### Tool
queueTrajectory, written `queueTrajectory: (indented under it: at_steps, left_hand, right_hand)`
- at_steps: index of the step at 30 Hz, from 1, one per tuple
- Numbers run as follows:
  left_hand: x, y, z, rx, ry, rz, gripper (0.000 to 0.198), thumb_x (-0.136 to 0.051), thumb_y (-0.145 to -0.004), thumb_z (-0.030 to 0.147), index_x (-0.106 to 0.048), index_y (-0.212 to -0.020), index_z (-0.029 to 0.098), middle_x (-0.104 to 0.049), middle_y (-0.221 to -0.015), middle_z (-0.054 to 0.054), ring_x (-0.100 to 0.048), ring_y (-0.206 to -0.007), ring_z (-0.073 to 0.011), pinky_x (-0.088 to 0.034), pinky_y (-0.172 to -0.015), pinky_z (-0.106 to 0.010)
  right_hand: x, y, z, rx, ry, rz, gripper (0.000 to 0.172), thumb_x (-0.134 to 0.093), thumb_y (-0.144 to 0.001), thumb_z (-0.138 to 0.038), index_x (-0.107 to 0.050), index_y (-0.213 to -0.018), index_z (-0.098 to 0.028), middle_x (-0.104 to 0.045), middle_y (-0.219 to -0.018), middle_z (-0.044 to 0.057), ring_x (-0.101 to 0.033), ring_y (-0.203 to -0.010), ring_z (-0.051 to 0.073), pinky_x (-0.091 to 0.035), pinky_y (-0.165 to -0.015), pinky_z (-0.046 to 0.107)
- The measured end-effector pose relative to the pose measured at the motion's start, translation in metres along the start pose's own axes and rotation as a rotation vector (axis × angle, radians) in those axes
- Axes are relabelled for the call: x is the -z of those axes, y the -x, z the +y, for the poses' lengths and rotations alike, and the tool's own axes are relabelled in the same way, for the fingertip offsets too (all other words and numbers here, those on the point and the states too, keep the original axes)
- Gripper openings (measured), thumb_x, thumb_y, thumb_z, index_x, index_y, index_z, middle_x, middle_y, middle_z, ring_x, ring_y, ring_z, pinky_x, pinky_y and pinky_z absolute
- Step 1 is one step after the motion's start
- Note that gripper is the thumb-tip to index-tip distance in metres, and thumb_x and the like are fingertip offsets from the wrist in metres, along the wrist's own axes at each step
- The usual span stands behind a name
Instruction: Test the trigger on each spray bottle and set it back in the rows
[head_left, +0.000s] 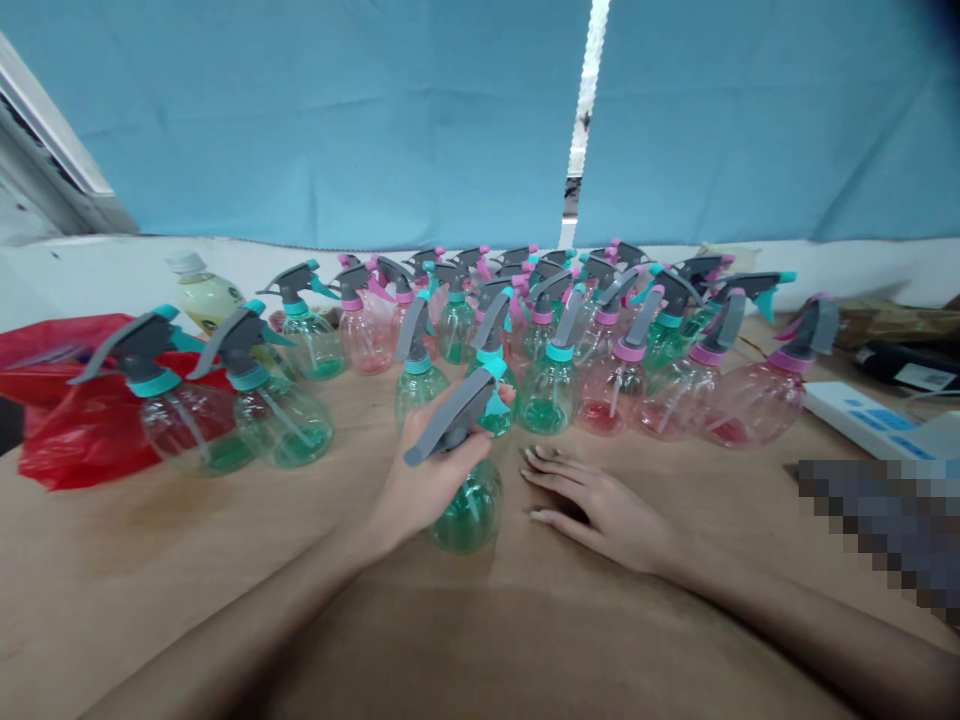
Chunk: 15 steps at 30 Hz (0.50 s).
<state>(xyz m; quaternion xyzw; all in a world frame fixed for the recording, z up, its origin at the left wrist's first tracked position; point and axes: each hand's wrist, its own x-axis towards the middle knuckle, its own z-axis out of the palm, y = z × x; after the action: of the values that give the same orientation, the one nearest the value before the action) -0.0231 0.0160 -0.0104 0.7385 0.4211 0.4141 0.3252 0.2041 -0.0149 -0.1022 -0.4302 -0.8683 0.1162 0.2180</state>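
Note:
My left hand (424, 478) grips the neck of a green spray bottle (469, 505) with a grey trigger head and teal collar, standing on the wooden table (225, 560). Just to the right of that bottle, my right hand (600, 505) lies flat on the table with fingers spread, holding nothing. Behind both hands stand several clear spray bottles (551, 385), some green with teal collars, others pink with pink collars. Two more green ones (281, 415) stand at the left.
A red plastic bag (56, 400) lies at the left edge. A pale yellow bottle with a white cap (204, 295) stands behind it. At the right sit a white box with blue marks (870, 420) and dark items. A blue curtain hangs behind.

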Motion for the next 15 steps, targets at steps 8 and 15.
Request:
queueTrajectory:
  at_steps: [8, 15]
  left_hand:
    - [0.000, -0.002, 0.011, 0.014, 0.013, -0.022, 0.025, -0.054, -0.072, 0.019, -0.065, -0.095, 0.022, -0.061, -0.070, 0.002, -0.056, -0.067, -0.0159, -0.045, -0.062, -0.027]
    - [0.000, -0.004, 0.011, -0.031, 0.013, -0.016, 0.016, -0.053, -0.069, 0.019, -0.064, -0.081, 0.021, -0.059, -0.071, 0.002, -0.050, -0.064, -0.0147, -0.043, -0.062, -0.027]
  right_hand:
    - [0.000, 0.000, 0.000, 0.001, -0.010, 0.008, 0.050, -0.046, -0.093, -0.047, -0.048, -0.135, -0.022, -0.046, -0.143, 0.007, -0.038, -0.133, 0.024, -0.032, -0.111, 0.047]
    - [-0.001, 0.000, 0.001, 0.014, -0.031, 0.034, 0.049, -0.047, -0.092, -0.047, -0.047, -0.136, -0.024, -0.047, -0.142, 0.006, -0.039, -0.133, 0.025, -0.034, -0.110, 0.048]
